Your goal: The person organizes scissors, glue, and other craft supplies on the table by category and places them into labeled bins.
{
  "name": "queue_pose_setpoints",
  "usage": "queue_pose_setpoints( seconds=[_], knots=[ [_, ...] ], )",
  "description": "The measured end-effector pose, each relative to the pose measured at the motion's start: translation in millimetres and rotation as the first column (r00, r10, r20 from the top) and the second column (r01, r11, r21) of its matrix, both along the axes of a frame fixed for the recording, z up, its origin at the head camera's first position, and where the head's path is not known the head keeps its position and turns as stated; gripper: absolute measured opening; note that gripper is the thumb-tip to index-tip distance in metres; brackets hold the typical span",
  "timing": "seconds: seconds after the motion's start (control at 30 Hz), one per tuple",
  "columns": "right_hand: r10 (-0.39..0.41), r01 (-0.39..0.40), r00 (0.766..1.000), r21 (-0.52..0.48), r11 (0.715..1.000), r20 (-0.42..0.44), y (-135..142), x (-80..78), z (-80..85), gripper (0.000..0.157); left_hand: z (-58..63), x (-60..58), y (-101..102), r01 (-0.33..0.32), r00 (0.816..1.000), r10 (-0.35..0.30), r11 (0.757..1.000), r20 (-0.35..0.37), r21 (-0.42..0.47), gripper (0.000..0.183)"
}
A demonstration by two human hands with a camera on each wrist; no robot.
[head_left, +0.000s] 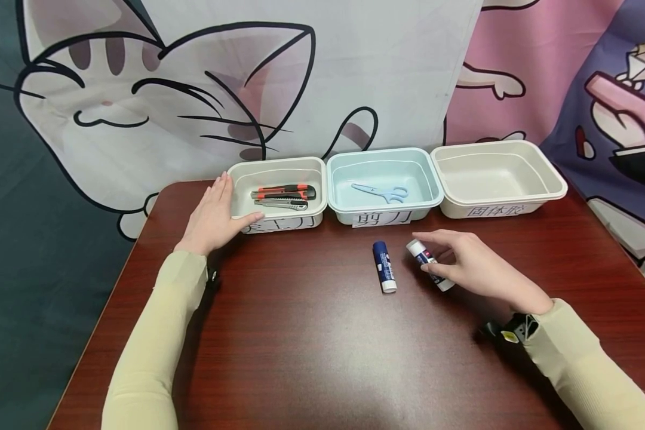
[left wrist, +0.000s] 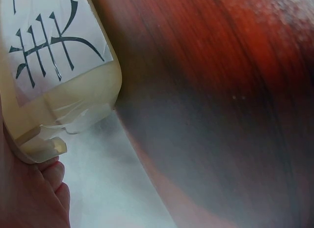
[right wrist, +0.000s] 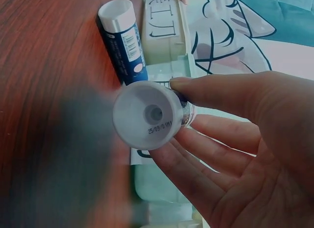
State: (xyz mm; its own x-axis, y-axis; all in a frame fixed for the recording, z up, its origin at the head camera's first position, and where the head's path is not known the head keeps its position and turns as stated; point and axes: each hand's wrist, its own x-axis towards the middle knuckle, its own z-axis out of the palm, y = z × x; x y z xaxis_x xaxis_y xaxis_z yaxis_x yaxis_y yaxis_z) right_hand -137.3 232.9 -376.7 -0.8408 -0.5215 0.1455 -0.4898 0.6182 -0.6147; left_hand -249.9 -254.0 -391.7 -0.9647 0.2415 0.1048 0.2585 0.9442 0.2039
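Note:
With its fingers straight, my left hand (head_left: 211, 216) rests against the left side of a cream bin (head_left: 322, 209), thumb at the front rim. Several utility knives (head_left: 285, 192) lie in that bin. In the head view my right hand (head_left: 475, 260) pinches a glue stick (head_left: 423, 255) with a white cap between thumb and fingers, tilted close to the table. The right wrist view shows the round white base of this glue stick (right wrist: 130, 115). To its left, a second, blue glue stick (head_left: 383, 266) lies on the table, untouched.
A light blue bin (head_left: 344, 206) with blue scissors (head_left: 384, 192) stands in the middle of the row. Right of it is another cream bin (head_left: 451, 206) with nothing visible inside. Labels with characters mark the bin fronts. Behind the brown table (head_left: 301, 358) hangs a cartoon cloth (head_left: 398, 65).

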Motion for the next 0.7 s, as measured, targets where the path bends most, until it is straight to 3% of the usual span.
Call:
queue_pose_setpoints(
  seconds=[0.43,0.7],
  knots=[
    [-0.023,0.022,0.998,-0.018,1.0,-0.065,5.3,-1.6,10.3,0.055,0.8,-0.7,0.7,0.005,1.0,-0.005,1.0,0.001,0.004,0.112],
    [-0.092,0.092,0.989,-0.008,0.996,-0.116,13.4,-6.2,19.1,0.056,0.9,-0.6,0.2,0.003,1.0,-0.003,1.0,0.002,0.004,0.112]
  ],
)
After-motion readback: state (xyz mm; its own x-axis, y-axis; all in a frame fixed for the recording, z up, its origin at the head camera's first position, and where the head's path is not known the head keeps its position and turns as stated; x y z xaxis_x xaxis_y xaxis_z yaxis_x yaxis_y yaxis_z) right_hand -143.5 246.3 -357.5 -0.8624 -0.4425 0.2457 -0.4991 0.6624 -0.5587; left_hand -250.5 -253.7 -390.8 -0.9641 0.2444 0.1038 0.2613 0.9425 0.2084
